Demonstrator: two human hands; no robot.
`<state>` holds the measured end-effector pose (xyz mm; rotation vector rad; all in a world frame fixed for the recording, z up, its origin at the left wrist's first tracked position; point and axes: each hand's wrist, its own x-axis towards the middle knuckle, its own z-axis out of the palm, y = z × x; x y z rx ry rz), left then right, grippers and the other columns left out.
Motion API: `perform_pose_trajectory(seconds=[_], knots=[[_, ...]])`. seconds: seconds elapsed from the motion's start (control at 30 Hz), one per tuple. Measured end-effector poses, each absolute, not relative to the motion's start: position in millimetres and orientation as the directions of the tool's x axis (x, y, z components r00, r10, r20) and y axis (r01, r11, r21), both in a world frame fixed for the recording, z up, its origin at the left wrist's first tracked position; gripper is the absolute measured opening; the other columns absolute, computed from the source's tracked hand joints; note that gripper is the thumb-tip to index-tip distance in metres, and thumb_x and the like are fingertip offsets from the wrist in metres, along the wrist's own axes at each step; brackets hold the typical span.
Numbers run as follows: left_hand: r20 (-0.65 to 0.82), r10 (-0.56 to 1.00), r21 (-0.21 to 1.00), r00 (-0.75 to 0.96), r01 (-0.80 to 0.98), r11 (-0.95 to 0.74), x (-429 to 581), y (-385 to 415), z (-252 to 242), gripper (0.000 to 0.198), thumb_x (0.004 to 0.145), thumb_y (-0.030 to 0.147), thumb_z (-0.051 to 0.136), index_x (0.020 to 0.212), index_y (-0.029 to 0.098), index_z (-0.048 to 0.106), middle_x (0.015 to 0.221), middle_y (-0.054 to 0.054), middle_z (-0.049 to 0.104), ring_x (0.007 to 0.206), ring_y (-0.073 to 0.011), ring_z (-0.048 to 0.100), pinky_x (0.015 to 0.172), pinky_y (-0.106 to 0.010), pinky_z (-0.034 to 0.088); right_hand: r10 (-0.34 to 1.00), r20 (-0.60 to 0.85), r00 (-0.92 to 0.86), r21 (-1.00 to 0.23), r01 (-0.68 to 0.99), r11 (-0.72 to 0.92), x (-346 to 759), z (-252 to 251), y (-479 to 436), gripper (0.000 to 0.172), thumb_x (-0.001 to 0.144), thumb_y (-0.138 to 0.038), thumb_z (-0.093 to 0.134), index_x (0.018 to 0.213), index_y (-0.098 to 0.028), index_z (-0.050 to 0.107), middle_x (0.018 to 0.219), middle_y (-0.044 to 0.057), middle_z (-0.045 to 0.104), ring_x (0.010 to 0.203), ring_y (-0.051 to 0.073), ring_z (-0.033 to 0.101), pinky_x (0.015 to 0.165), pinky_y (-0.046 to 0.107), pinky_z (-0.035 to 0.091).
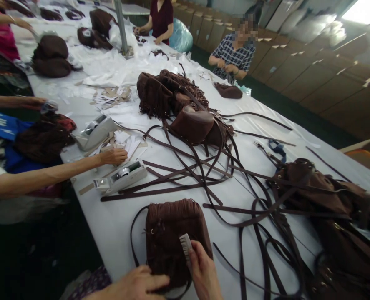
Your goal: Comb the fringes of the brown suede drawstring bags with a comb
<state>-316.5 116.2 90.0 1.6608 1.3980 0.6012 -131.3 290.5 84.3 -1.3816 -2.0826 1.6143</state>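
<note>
A dark brown bag [175, 221] with fringe lies on the table in front of me, its thin strap looping out to the left. In my right hand [202, 268] is a small white comb [185, 243], held over the right part of the bag with its teeth facing left. My left hand [137, 284] rests at the bag's lower left edge, fingers stretched out and nothing seen in them. The lower end of the bag is partly hidden by my hands.
Long brown straps [203, 179] tangle across the table. More brown bags pile up at the centre [191, 125] and right [310, 187]. Two tape dispensers [122, 177] stand at left, where a co-worker's hand [114, 156] touches paper strips [130, 143]. Other people work farther back.
</note>
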Motion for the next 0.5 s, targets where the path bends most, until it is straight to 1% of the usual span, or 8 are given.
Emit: perform_pose_trajectory(seconds=[0.03, 0.07, 0.13, 0.17, 0.23, 0.33, 0.4, 0.5], knots=[[-0.275, 0.960, 0.883, 0.047, 0.409, 0.233, -313, 103, 82, 0.027, 0.090, 0.039, 0.048, 0.115, 0.035, 0.059, 0.119, -0.002, 0.064, 0.095, -0.0233, 0.063, 0.088, -0.036, 0.049, 0.746, -0.377, -0.549, -0.822, 0.570, 0.003, -132, 81, 289, 0.046, 0.090, -0.060, 0.044, 0.099, -0.019, 0.064, 0.082, 0.005, 0.070, 0.073, 0.020, 0.063, 0.071, 0.028, 0.049], [-0.428, 0.891, 0.865, -0.152, 0.216, 0.453, -310, 94, 71, 0.031, 0.089, 0.045, 0.050, 0.116, 0.032, 0.058, 0.114, -0.004, 0.066, 0.097, -0.0246, 0.063, 0.088, -0.035, 0.050, 0.756, -0.373, -0.538, -0.816, 0.578, 0.009, -133, 78, 290, 0.048, 0.090, -0.062, 0.043, 0.098, -0.019, 0.064, 0.082, 0.005, 0.070, 0.073, 0.020, 0.063, 0.070, 0.028, 0.049], [-0.685, 0.630, 0.717, -0.367, -0.183, 0.673, -301, 86, 47, 0.050, 0.082, 0.058, 0.058, 0.118, 0.024, 0.055, 0.111, -0.009, 0.067, 0.104, -0.0289, 0.062, 0.091, -0.038, 0.051, 0.773, -0.372, -0.513, -0.815, 0.579, -0.008, -134, 74, 293, 0.051, 0.088, -0.064, 0.043, 0.098, -0.019, 0.064, 0.082, 0.005, 0.070, 0.074, 0.021, 0.063, 0.069, 0.028, 0.049], [-0.745, 0.556, 0.664, -0.369, -0.325, 0.674, -295, 88, 36, 0.061, 0.076, 0.061, 0.064, 0.119, 0.020, 0.054, 0.111, -0.012, 0.066, 0.106, -0.0309, 0.062, 0.092, -0.039, 0.050, 0.780, -0.374, -0.502, -0.820, 0.571, -0.026, -135, 72, 296, 0.052, 0.087, -0.065, 0.044, 0.098, -0.019, 0.064, 0.083, 0.006, 0.070, 0.074, 0.021, 0.064, 0.069, 0.028, 0.050], [-0.760, 0.557, 0.644, -0.334, -0.499, 0.580, -280, 103, 19, 0.075, 0.065, 0.062, 0.075, 0.119, 0.014, 0.054, 0.116, -0.016, 0.065, 0.112, -0.0335, 0.059, 0.098, -0.041, 0.047, 0.786, -0.385, -0.484, -0.836, 0.544, -0.074, -137, 72, 302, 0.054, 0.085, -0.067, 0.046, 0.099, -0.018, 0.064, 0.081, 0.005, 0.069, 0.072, 0.020, 0.063, 0.065, 0.028, 0.050], [-0.732, 0.621, 0.608, -0.279, -0.679, 0.411, -256, 141, 17, 0.068, 0.065, 0.054, 0.081, 0.114, 0.012, 0.060, 0.117, -0.016, 0.066, 0.116, -0.0338, 0.057, 0.105, -0.042, 0.042, 0.757, -0.430, -0.492, -0.848, 0.507, -0.152, -138, 75, 308, 0.057, 0.083, -0.069, 0.049, 0.103, -0.017, 0.063, 0.080, 0.005, 0.069, 0.065, 0.019, 0.062, 0.057, 0.027, 0.050], [-0.746, 0.630, 0.495, -0.214, -0.812, 0.310, -248, 163, 27, 0.060, 0.069, 0.051, 0.079, 0.112, 0.012, 0.063, 0.114, -0.015, 0.068, 0.115, -0.0334, 0.059, 0.105, -0.041, 0.043, 0.745, -0.443, -0.499, -0.846, 0.507, -0.164, -134, 76, 309, 0.058, 0.083, -0.069, 0.049, 0.105, -0.017, 0.062, 0.079, 0.005, 0.069, 0.062, 0.018, 0.061, 0.055, 0.027, 0.050], [-0.729, 0.679, 0.294, -0.088, -0.936, 0.194, -260, 183, 46, 0.053, 0.075, 0.045, 0.076, 0.115, 0.012, 0.064, 0.113, -0.015, 0.069, 0.115, -0.0319, 0.059, 0.103, -0.041, 0.045, 0.774, -0.375, -0.511, -0.840, 0.539, -0.051, -122, 76, 309, 0.053, 0.086, -0.066, 0.048, 0.101, -0.017, 0.065, 0.081, 0.005, 0.070, 0.068, 0.019, 0.063, 0.061, 0.027, 0.051]])
